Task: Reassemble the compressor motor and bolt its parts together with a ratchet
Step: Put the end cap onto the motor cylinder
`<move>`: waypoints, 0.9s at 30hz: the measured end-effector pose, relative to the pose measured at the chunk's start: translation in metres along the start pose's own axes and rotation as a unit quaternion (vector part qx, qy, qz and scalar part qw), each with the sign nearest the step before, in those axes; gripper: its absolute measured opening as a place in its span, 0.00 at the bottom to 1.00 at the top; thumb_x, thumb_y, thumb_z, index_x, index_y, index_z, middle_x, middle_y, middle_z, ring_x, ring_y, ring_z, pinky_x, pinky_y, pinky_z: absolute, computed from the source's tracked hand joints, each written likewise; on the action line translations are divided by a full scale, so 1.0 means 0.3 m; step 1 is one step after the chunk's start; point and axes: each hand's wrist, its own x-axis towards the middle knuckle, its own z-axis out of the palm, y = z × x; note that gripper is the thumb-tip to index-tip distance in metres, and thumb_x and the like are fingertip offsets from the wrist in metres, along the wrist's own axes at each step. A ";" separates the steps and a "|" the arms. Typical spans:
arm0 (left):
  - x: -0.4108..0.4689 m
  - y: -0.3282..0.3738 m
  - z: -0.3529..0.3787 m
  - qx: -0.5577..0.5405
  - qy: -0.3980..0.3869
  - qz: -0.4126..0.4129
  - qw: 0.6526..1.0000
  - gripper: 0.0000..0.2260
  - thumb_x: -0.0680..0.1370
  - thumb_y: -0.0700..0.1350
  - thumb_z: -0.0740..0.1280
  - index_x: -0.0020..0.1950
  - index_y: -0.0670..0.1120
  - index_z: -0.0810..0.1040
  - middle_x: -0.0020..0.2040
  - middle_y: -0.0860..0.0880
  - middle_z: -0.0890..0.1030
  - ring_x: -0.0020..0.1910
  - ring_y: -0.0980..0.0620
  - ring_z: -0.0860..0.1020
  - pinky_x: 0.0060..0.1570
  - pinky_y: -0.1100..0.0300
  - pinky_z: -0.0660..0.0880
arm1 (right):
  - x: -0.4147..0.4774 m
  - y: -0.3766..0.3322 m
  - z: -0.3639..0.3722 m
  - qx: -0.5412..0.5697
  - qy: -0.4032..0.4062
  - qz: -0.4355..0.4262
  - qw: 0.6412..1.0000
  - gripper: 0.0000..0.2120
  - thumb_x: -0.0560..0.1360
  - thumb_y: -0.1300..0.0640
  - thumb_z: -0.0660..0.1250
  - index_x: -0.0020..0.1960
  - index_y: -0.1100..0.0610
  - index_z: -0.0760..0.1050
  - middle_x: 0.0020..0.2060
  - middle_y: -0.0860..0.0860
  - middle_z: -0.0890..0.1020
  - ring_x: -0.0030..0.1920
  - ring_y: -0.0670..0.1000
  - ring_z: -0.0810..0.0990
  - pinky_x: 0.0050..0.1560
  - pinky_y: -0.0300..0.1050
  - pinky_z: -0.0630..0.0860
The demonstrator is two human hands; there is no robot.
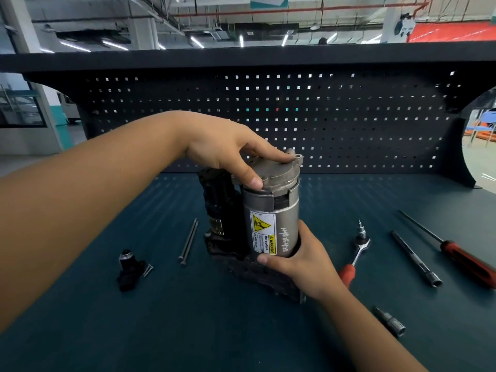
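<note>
Head view: motor (271, 224) partly behind right hand (303, 264); screwdriver (461, 256) handle cropped.

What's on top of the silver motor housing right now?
A grey metal end cap, with the left hand gripping it from above. The right hand holds the housing low down. The cap hides whatever is inside.

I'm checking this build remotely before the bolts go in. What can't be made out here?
All head view.
- Left seam between end cap and motor can: covered by the left hand.
- Foot of the motor can: covered by the right hand.
- Small print on the warning label: too small.
- Handle of the screwdriver: cut off by the right edge.
- Handle of the ratchet: end behind the right wrist.
</note>
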 end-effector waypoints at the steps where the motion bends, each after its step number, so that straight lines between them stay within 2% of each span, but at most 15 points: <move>1: 0.002 -0.002 -0.003 0.007 -0.001 0.002 1.000 0.29 0.68 0.51 0.71 0.64 0.70 0.66 0.65 0.67 0.71 0.62 0.68 0.71 0.63 0.68 0.67 | 0.000 0.001 -0.001 0.000 0.000 0.001 1.000 0.32 0.54 0.41 0.78 0.55 0.44 0.71 0.51 0.46 0.81 0.56 0.51 0.76 0.56 0.53 0.75; 4: 0.010 -0.002 -0.014 0.028 0.001 0.008 1.000 0.29 0.72 0.46 0.71 0.66 0.68 0.64 0.63 0.70 0.70 0.60 0.74 0.69 0.59 0.75 0.66 | 0.002 0.002 0.000 -0.004 -0.001 0.002 1.000 0.33 0.54 0.41 0.78 0.56 0.44 0.71 0.51 0.46 0.81 0.56 0.51 0.76 0.56 0.53 0.75; 7: 0.014 0.016 -0.024 0.041 0.017 0.011 0.999 0.30 0.72 0.43 0.72 0.68 0.64 0.65 0.57 0.72 0.71 0.50 0.81 0.69 0.49 0.83 0.64 | 0.000 0.002 -0.001 -0.005 -0.001 0.000 1.000 0.34 0.52 0.37 0.76 0.55 0.44 0.71 0.51 0.45 0.81 0.56 0.50 0.77 0.56 0.52 0.76; 8: 0.014 0.022 -0.022 0.037 0.022 0.008 0.999 0.30 0.71 0.45 0.73 0.69 0.63 0.66 0.58 0.71 0.72 0.50 0.80 0.70 0.48 0.82 0.65 | 0.000 0.003 -0.001 -0.006 -0.001 -0.001 1.000 0.34 0.52 0.37 0.76 0.54 0.44 0.70 0.51 0.45 0.81 0.56 0.50 0.77 0.55 0.52 0.76; 11: 0.017 0.037 0.003 0.046 0.045 0.001 0.998 0.36 0.63 0.59 0.72 0.70 0.66 0.65 0.59 0.67 0.75 0.52 0.74 0.73 0.47 0.78 0.70 | -0.001 0.002 -0.001 -0.010 0.000 -0.003 1.000 0.33 0.51 0.36 0.75 0.53 0.43 0.70 0.50 0.44 0.81 0.55 0.49 0.77 0.54 0.50 0.76; 13: 0.024 0.036 0.027 0.096 0.075 -0.001 0.993 0.35 0.63 0.61 0.72 0.69 0.69 0.64 0.55 0.68 0.75 0.49 0.74 0.73 0.46 0.78 0.68 | 0.001 0.004 0.000 -0.013 -0.001 -0.002 1.000 0.34 0.51 0.35 0.75 0.53 0.43 0.70 0.50 0.44 0.80 0.55 0.49 0.77 0.54 0.50 0.76; 14: 0.025 0.034 0.035 0.103 0.088 -0.002 0.991 0.34 0.64 0.60 0.73 0.68 0.70 0.64 0.56 0.68 0.75 0.50 0.74 0.73 0.49 0.77 0.68 | 0.001 0.004 0.001 -0.013 -0.002 -0.002 1.000 0.34 0.51 0.35 0.75 0.52 0.43 0.70 0.50 0.44 0.80 0.55 0.49 0.77 0.53 0.50 0.76; 17: 0.014 0.034 0.044 0.106 0.101 -0.009 0.989 0.33 0.65 0.63 0.70 0.68 0.72 0.62 0.67 0.67 0.70 0.63 0.65 0.70 0.64 0.66 0.65 | 0.002 0.002 0.000 -0.008 -0.004 -0.001 1.000 0.34 0.50 0.35 0.75 0.52 0.44 0.70 0.50 0.46 0.81 0.55 0.50 0.77 0.54 0.51 0.76; 19: 0.013 0.032 0.069 0.137 0.088 -0.022 0.986 0.41 0.61 0.68 0.67 0.71 0.70 0.54 0.73 0.64 0.62 0.70 0.62 0.63 0.67 0.65 0.60 | 0.004 0.004 0.001 -0.008 -0.006 -0.001 1.000 0.34 0.50 0.35 0.75 0.53 0.44 0.70 0.50 0.46 0.81 0.55 0.50 0.77 0.54 0.51 0.76; 22: 0.023 0.024 0.173 0.225 0.129 -0.039 0.965 0.55 0.58 0.68 0.71 0.75 0.64 0.40 0.78 0.54 0.49 0.76 0.56 0.51 0.70 0.61 0.52 | 0.008 0.005 0.000 -0.006 -0.004 -0.002 1.000 0.34 0.50 0.35 0.75 0.52 0.44 0.70 0.49 0.46 0.80 0.55 0.50 0.77 0.53 0.50 0.77; 25: 0.042 0.014 0.236 0.293 0.217 -0.021 0.931 0.55 0.61 0.66 0.73 0.76 0.59 0.40 0.78 0.48 0.51 0.76 0.51 0.53 0.70 0.59 0.55 | 0.007 0.007 0.002 -0.004 -0.006 -0.002 1.000 0.34 0.50 0.35 0.75 0.53 0.43 0.71 0.49 0.46 0.81 0.55 0.50 0.77 0.53 0.50 0.77; 27: 0.049 0.007 0.230 0.287 0.241 -0.003 0.927 0.53 0.62 0.65 0.73 0.77 0.58 0.43 0.77 0.48 0.55 0.75 0.52 0.56 0.68 0.61 0.57 | 0.005 0.006 0.002 -0.002 -0.005 -0.004 1.000 0.35 0.50 0.35 0.75 0.53 0.44 0.71 0.49 0.46 0.81 0.55 0.50 0.77 0.53 0.51 0.76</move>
